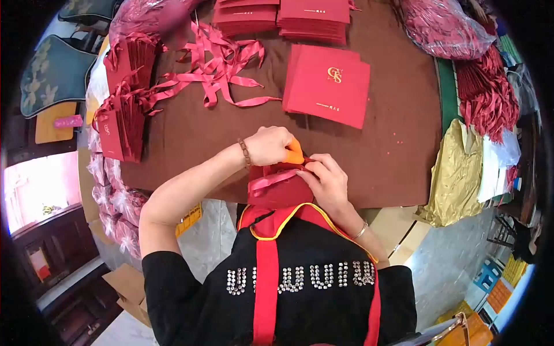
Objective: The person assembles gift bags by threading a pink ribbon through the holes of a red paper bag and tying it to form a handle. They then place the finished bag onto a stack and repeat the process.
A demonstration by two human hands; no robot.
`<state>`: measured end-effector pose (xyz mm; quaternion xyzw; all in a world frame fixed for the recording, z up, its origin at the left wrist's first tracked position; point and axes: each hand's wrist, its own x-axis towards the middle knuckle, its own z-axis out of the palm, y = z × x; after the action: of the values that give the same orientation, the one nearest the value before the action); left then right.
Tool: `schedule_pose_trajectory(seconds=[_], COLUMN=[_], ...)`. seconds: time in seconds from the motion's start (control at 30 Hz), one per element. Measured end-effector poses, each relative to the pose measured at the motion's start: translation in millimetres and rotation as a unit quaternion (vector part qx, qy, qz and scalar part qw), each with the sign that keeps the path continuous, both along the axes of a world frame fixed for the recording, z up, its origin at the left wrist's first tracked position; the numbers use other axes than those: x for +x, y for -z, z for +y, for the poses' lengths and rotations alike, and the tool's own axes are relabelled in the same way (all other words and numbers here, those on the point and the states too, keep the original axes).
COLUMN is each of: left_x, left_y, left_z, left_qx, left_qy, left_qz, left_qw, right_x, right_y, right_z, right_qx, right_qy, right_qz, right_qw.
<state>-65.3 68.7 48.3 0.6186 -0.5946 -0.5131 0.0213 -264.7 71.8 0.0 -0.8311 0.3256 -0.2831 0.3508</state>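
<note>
Two hands work at the mouth of one red bag (283, 195), held close to the chest at the near edge of the brown surface (398, 176). The left hand (269, 145), with one orange finger cover (295, 151), and the right hand (328, 176) each have a narrow grip, seemingly pinched on the bag's upper rim; the exact contact is partly hidden. Good handling probably calls for one hand steadying the rim while the other makes small moves, with the pink ribbon (271, 181) flat, untwisted and drawn gently so nothing creases. Counted on the surface: three stacks, namely the far left stack (245, 18), the far right stack (313, 23) and the nearer stack (327, 89), their layers too tight to count; one ribbon tangle (216, 45); two bundles at left, the upper bundle (134, 60) and the lower bundle (118, 131)
</note>
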Motion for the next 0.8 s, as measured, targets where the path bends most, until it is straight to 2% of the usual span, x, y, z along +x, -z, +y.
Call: schedule_pose_trajectory(seconds=[0.07, 0.2, 0.37, 0.43, 0.5, 0.53, 0.57, 0.63, 0.67, 0.8], left_x=[0.8, 4.4, 7.8, 2.1, -5.9, -10.2, -11.9, -11.4, -12.7, -15.4], left_y=[6.2, 8.4, 13.0, 17.1, 22.9, 25.7, 30.0, 40.1, 44.2, 41.6], left_z=[3.8, 3.5, -1.9, 0.0, 4.8, 7.5, 10.1, 13.0, 14.1, 13.7], left_qx=[-0.039, -0.041, 0.016, 0.012, 0.010, -0.019, -0.047, -0.059, -0.060, -0.056], left_qy=[-0.007, 0.004, -0.003, -0.027, -0.051, -0.076, -0.100, -0.127, -0.137, -0.152], left_qz=[0.033, 0.051, 0.085, 0.056, 0.027, 0.012, -0.002, 0.025, 0.017, 0.016], left_qw=[0.999, 0.998, 0.996, 0.998, 0.998, 0.997, 0.994, 0.990, 0.989, 0.987], right_x=[0.6, 4.1, 6.1, 6.0, 3.5, 3.6, 2.3, -1.4, -4.8, -7.9], right_y=[5.3, 11.3, 16.6, 16.7, 15.0, 8.7, 10.6, 14.7, 12.0, 6.5], right_z=[1.0, 2.0, 0.8, -0.9, -1.8, -4.0, -6.1, -14.8, -19.0, -29.9], right_qx=[0.001, 0.018, -0.008, -0.012, 0.027, 0.077, 0.078, 0.173, 0.211, 0.231], right_qy=[0.000, -0.006, -0.031, -0.039, -0.041, -0.037, -0.039, -0.075, -0.099, -0.154], right_qz=[-0.001, -0.024, -0.031, -0.030, -0.013, -0.018, -0.018, -0.045, -0.018, -0.009], right_qw=[1.000, 1.000, 0.999, 0.999, 0.999, 0.996, 0.996, 0.981, 0.972, 0.961])
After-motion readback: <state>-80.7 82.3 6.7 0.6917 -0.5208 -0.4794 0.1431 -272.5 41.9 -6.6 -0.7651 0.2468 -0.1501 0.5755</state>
